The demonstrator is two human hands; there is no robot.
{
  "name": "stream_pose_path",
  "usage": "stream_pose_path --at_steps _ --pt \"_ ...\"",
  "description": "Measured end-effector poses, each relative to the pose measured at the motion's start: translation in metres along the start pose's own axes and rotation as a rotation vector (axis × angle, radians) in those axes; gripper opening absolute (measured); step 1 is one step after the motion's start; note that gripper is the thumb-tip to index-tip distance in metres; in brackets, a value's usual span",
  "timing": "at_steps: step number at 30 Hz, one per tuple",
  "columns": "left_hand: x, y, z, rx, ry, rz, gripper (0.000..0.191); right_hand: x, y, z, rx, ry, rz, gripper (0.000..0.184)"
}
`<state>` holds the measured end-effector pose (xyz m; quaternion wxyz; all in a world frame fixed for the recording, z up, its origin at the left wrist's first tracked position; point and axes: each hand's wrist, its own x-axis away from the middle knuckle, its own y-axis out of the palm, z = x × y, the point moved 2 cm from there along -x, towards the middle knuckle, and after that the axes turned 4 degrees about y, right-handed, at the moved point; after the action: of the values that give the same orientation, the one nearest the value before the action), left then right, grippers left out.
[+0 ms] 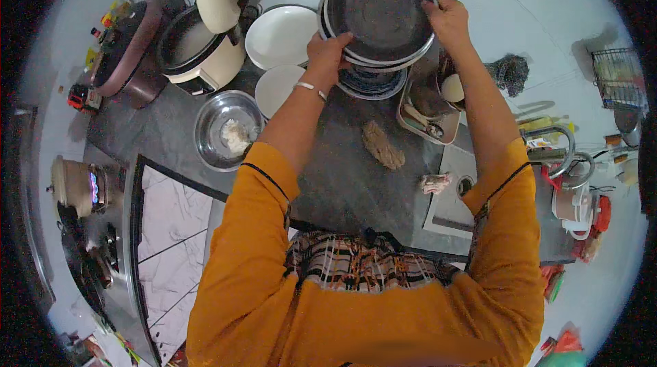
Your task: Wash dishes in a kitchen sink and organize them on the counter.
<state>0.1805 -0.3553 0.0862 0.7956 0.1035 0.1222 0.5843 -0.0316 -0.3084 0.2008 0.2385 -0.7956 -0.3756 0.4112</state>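
Observation:
Both my hands hold a stack of round, shallow dark pans with pale rims, raised above the back of the grey counter. My left hand grips the near left rim, thumb on top. On the right rim is my right hand, its thumb over the edge. Directly below the pans, partly hidden by them, dark patterned plates are stacked. Left of them are a large white dish and a smaller white bowl, partly covered by my left forearm.
A steel bowl holds white powder, perhaps flour. Behind it stands a rice cooker, lid raised. A tray with a spoon, a brown cloth and the sink lie rightward. At left, a blue flame burns by a pot.

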Motion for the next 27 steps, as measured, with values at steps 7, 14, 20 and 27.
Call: stream_pose_path --at_steps 7,14,20,27 --pt "-0.003 0.004 -0.004 0.188 -0.255 0.213 0.021 -0.005 -0.012 -0.025 0.021 -0.188 0.034 0.028" --pt "0.007 0.004 0.002 0.261 -0.132 0.352 0.014 0.014 -0.01 -0.031 -0.736 0.407 -0.272 0.035" --pt "0.0 0.001 0.007 0.125 -0.011 0.339 0.011 0.017 0.003 0.004 -0.734 0.482 -0.307 0.031" --pt "-0.004 -0.006 -0.005 0.246 0.073 0.398 0.01 0.032 0.011 -0.019 -0.863 0.814 -0.463 0.025"
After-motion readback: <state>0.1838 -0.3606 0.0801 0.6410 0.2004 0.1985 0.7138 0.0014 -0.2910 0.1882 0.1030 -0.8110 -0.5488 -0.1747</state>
